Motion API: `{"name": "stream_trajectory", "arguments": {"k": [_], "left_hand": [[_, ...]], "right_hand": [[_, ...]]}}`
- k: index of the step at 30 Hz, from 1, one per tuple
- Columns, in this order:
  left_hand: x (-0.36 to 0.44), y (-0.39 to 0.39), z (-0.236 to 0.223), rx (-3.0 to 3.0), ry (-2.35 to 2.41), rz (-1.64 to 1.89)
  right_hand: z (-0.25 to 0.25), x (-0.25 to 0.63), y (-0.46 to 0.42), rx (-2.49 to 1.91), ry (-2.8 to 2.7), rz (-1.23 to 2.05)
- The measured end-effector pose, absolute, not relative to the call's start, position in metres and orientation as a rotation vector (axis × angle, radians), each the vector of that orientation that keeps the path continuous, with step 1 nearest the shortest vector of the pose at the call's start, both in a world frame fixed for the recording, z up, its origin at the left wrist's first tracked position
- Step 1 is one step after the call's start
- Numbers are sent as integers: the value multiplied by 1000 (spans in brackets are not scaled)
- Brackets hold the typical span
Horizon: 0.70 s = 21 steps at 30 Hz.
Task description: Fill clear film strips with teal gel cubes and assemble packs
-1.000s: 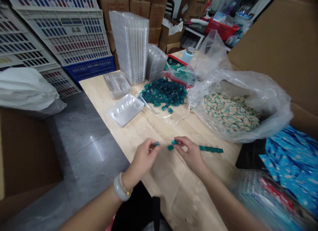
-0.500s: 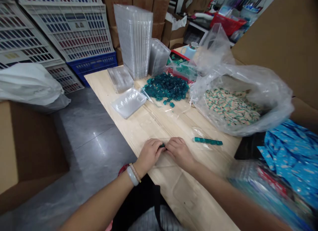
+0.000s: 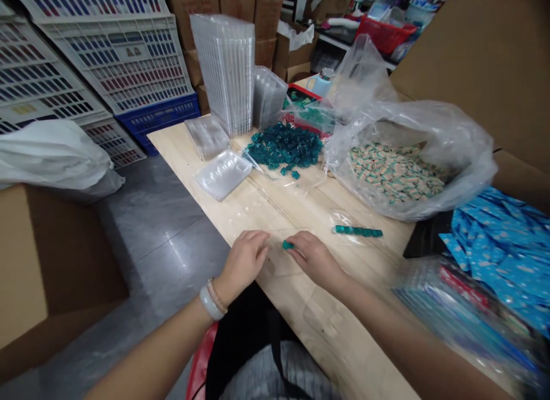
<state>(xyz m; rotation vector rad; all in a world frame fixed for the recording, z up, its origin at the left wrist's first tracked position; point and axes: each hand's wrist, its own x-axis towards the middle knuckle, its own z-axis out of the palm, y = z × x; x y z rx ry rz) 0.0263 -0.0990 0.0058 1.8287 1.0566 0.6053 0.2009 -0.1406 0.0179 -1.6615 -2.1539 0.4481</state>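
From where I stand, the right hand [image 3: 313, 258] pinches a small teal piece [image 3: 287, 245] between thumb and fingertips, just above the tabletop [image 3: 176, 148]. The left hand [image 3: 247, 257] is just beside it, open, its fingers loosely curved and the thumb parted from them; a pale bangle [image 3: 211, 304] circles that wrist. To the right of the right hand, a short row [image 3: 358, 231] of teal pieces lies end to end on clear film. Beyond the hands sits a heap [image 3: 287, 146] of the same pieces, with a shallow clear tray [image 3: 223, 176] nearer the left edge. Behind those, a tall stack [image 3: 226, 73] of clear trays rises next to a shorter stack [image 3: 270, 96], and a red tray [image 3: 310, 94] and a pale blue mug [image 3: 320, 85] are further back. On the right, an open plastic bag [image 3: 462, 122] holds many striped pieces [image 3: 395, 172], near a patterned blue cloth [image 3: 502, 239]. Off to the left, slatted crates [image 3: 118, 62] stand piled on the floor [image 3: 158, 222], a white sack [image 3: 55, 153] in front of them
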Motion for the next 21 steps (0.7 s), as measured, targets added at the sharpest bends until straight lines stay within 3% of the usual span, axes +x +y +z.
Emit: {"name": "stream_trajectory", "arguments": {"k": [3, 9, 16, 21], "left_hand": [[19, -102, -1, 2242, 1018, 505], [24, -104, -11, 2386, 988, 502], [20, -102, -1, 2384, 950, 646], [54, 1, 28, 2376, 996, 883]], "right_hand": [[12, 202, -128, -1613, -2457, 353], [5, 190, -120, -1395, -2774, 248], [3, 199, -132, -1584, -2392, 418], [28, 229, -72, -1582, -2116, 238]]}}
